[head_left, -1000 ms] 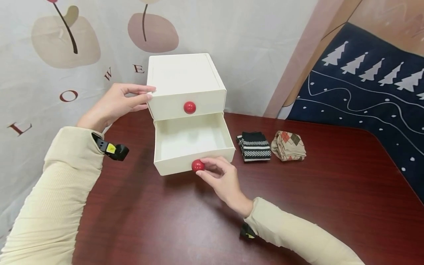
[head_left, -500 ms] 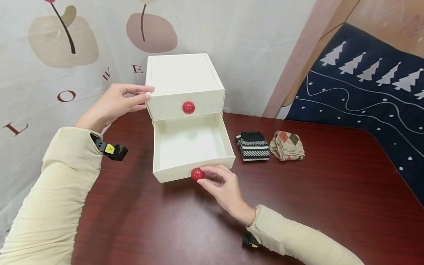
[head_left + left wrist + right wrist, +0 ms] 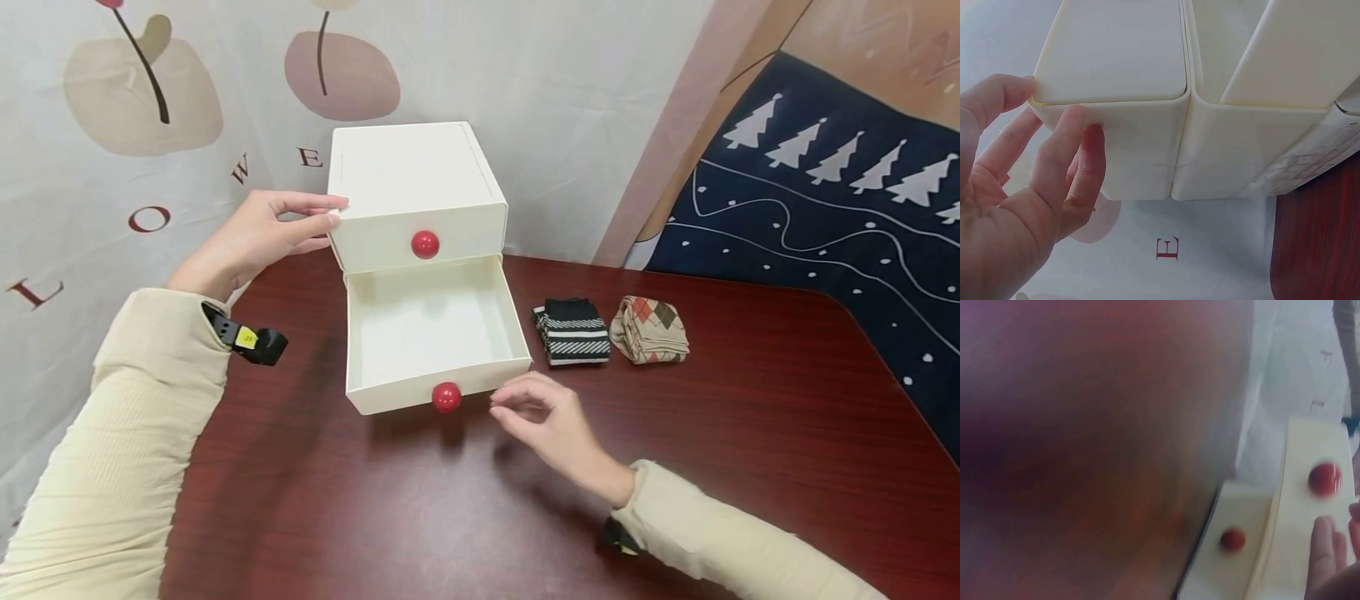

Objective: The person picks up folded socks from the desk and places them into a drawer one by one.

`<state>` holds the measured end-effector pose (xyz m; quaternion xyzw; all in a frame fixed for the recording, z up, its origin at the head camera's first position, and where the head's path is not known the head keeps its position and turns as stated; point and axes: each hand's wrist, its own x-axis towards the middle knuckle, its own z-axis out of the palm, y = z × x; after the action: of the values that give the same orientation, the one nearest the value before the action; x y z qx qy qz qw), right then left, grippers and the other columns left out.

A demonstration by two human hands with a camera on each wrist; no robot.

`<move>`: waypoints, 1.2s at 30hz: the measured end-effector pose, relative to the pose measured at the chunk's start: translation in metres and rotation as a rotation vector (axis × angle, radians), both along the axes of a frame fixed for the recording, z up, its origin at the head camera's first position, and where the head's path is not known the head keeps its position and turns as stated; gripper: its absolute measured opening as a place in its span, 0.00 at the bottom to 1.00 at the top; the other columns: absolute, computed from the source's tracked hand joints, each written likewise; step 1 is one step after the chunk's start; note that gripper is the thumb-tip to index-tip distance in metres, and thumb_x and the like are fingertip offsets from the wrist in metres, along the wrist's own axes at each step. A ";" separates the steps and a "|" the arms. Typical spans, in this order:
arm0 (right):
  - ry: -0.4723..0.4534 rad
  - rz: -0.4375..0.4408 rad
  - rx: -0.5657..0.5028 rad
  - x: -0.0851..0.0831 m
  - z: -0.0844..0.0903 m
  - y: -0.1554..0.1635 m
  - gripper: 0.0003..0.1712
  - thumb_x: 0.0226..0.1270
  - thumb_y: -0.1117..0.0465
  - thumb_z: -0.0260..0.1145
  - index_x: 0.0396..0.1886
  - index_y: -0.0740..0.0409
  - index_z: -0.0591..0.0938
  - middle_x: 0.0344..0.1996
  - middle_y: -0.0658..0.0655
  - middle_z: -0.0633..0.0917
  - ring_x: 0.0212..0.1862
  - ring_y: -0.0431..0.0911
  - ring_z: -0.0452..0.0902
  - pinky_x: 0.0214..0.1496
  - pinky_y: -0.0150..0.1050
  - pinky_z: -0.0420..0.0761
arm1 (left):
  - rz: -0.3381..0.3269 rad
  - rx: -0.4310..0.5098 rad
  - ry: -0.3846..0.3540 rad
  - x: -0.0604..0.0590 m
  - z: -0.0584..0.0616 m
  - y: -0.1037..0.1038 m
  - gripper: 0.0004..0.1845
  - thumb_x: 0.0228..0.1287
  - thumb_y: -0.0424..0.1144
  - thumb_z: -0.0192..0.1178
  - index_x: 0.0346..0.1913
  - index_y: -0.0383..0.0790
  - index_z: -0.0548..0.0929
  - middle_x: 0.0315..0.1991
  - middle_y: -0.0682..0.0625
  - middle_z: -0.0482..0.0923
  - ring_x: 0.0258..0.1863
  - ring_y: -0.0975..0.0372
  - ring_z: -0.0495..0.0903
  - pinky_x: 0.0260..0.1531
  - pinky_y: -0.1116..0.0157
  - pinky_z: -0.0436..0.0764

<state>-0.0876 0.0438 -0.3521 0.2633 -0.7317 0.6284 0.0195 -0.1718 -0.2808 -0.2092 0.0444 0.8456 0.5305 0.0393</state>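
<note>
Standing toward eleven o'clock: smooth, boxy drawer unit (image 3: 414, 167), touched by relaxed left hand (image 3: 251, 237).
Loosely curled and empty, the right hand (image 3: 557, 429) is held at three o'clock from the knob (image 3: 446, 397); glossy table (image 3: 337, 517), printed cloth (image 3: 570, 125).

R hand (image 3: 1332, 575) cut off, tabletop (image 3: 1085, 456) blurry in R-wrist view.

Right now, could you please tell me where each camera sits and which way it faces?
Head: worn on the head, looking forward and down at the white drawer unit and folded socks; the left hand, right hand and sleeves show.
Left wrist: on that wrist, facing the unit close up; the left hand shows.
Right wrist: on that wrist, facing the red knobs; fingers show at lower right.
Shared: head and left wrist both show the printed letter E.
</note>
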 end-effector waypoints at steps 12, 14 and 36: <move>0.179 -0.238 0.346 -0.099 0.007 0.082 0.07 0.53 0.69 0.66 0.33 0.67 0.81 0.31 0.59 0.82 0.34 0.39 0.77 0.38 0.35 0.82 | 0.001 -0.001 -0.002 0.002 0.001 -0.001 0.27 0.59 0.44 0.58 0.60 0.38 0.69 0.57 0.49 0.65 0.42 0.71 0.75 0.45 0.75 0.77; 0.134 -0.245 0.404 -0.115 0.004 0.091 0.09 0.54 0.67 0.66 0.36 0.66 0.81 0.33 0.60 0.82 0.35 0.43 0.78 0.39 0.40 0.82 | 0.001 0.003 -0.004 0.002 0.001 -0.001 0.27 0.59 0.44 0.58 0.60 0.37 0.69 0.58 0.48 0.65 0.44 0.71 0.75 0.46 0.75 0.76; -0.408 -0.045 0.628 -0.169 -0.015 0.094 0.38 0.56 0.59 0.65 0.62 0.71 0.60 0.58 0.70 0.63 0.59 0.59 0.59 0.59 0.51 0.67 | -0.022 0.022 -0.011 0.000 0.002 0.001 0.27 0.59 0.43 0.58 0.60 0.36 0.69 0.57 0.49 0.66 0.49 0.67 0.71 0.47 0.73 0.77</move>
<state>-0.2564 0.1375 -0.3666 0.1099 -0.8832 0.4122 -0.1947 -0.1718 -0.2796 -0.2069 0.0514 0.8389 0.5396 0.0492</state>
